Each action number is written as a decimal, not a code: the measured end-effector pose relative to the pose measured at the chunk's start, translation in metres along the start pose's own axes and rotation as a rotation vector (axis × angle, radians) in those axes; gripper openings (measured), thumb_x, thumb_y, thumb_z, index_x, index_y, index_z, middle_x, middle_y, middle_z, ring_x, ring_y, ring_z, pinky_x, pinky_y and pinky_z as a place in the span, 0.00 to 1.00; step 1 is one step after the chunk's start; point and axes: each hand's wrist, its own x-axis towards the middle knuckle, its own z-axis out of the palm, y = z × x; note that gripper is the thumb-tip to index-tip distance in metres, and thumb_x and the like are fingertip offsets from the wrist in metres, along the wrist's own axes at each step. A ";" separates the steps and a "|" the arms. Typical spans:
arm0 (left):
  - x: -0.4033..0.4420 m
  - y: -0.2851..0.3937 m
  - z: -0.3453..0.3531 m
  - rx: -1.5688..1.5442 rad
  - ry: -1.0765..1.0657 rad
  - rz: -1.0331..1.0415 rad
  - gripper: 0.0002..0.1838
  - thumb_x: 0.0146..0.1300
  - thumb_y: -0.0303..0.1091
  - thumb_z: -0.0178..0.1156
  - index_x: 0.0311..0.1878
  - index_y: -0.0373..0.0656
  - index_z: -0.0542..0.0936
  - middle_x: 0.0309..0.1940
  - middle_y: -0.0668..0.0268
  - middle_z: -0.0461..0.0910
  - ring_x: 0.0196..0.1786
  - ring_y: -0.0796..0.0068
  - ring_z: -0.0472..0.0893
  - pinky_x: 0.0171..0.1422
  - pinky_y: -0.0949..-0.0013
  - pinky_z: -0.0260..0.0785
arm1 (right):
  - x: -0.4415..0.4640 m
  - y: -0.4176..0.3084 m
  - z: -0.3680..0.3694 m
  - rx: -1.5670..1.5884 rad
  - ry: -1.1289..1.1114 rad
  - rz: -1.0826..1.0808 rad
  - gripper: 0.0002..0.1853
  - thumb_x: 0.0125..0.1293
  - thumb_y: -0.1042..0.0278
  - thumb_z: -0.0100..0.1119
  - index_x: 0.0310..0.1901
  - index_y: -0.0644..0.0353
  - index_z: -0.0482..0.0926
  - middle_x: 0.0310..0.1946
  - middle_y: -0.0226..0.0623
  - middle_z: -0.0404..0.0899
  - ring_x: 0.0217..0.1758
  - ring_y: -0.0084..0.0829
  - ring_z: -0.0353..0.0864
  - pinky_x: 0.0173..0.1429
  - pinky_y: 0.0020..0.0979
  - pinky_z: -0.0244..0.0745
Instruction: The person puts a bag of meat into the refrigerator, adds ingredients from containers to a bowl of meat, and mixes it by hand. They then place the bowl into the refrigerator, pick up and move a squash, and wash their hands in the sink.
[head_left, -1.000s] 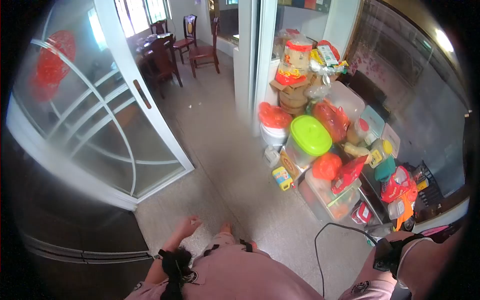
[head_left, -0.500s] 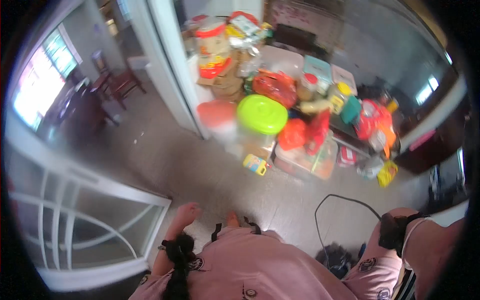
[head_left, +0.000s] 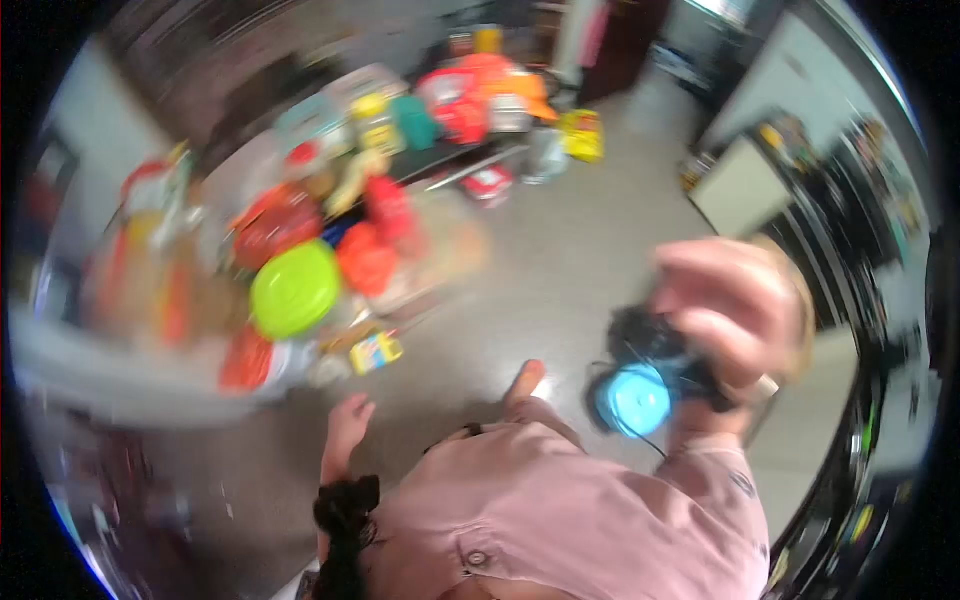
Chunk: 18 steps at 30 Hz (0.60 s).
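Note:
My left hand (head_left: pixel 348 418) hangs low beside my body over the floor, with nothing in it and its fingers loosely apart. Raised in front of me on the right is my right hand (head_left: pixel 735 305), its fingers bent but smeared by motion; whether they hold anything does not show. Something dark (head_left: pixel 645 338) sits behind that hand's lower edge. Below it on the floor is a bright blue round thing (head_left: pixel 637 400) with a thin dark cord by it. A tan rounded edge shows behind the right hand.
Ahead on the left is a pile with a lime-green lid (head_left: pixel 296 290), red bags (head_left: pixel 278 228), jars and clear tubs. A yellow bottle (head_left: pixel 376 352) lies near my left hand. On the right stands a white cabinet (head_left: pixel 742 188) with shelves and clutter beyond.
My view has swung right, so the pile sits further left and the cabinet appears. My right hand has come up into sight. The left hand stays low beside my body.

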 end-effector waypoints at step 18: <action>0.284 0.319 0.195 0.027 -0.430 0.370 0.18 0.58 0.40 0.65 0.48 0.38 0.80 0.34 0.60 0.83 0.35 0.70 0.81 0.41 0.66 0.74 | -0.213 0.362 -0.090 -0.438 -0.014 0.841 0.18 0.59 0.65 0.60 0.48 0.67 0.75 0.42 0.52 0.78 0.47 0.51 0.78 0.52 0.43 0.74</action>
